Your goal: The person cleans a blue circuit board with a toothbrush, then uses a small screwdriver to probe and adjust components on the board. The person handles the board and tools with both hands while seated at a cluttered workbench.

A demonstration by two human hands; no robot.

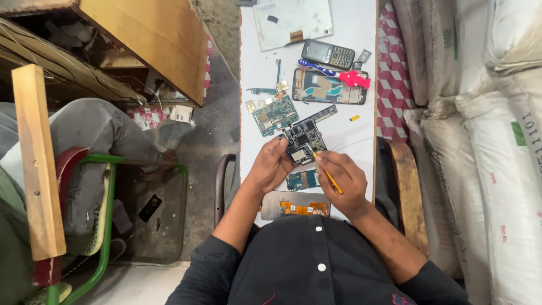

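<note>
Far left: a wooden plank [36,164] stands upright beside a green chair frame [104,226], with a wooden cabinet [152,42] above. None of it bears on the work.

White table [257,68], centre: a teal board [274,114] lies flat, well apart from both hands. Just right of it, the dark board [304,140] sits slightly raised off the table, between the two hands.

Left hand [271,166]: fingers curled, tips pinching the dark board's left edge. Grip is on the rim only, clear of the components.

Right hand [341,178]: fingers pressed together around a yellow tool [327,175], held like a pen, its tip touching or very near the board's lower right corner (contact cannot be confirmed).

Below the hands lie a small blue board [302,179] and a panel with an orange flex [295,204]. Further up the table: an opened phone body [329,86] with a red-handled tool [344,75] across it, a keypad phone [328,54], and a pale sheet [292,21]. White sacks [497,141] are stacked at far right.

Handling judgement: the dark board is light, thin and stiff, but fragile. Its soldered parts and connectors would not tolerate bending or pressure. Bare edges and corners are the sound places to hold it, as the left hand does.
</note>
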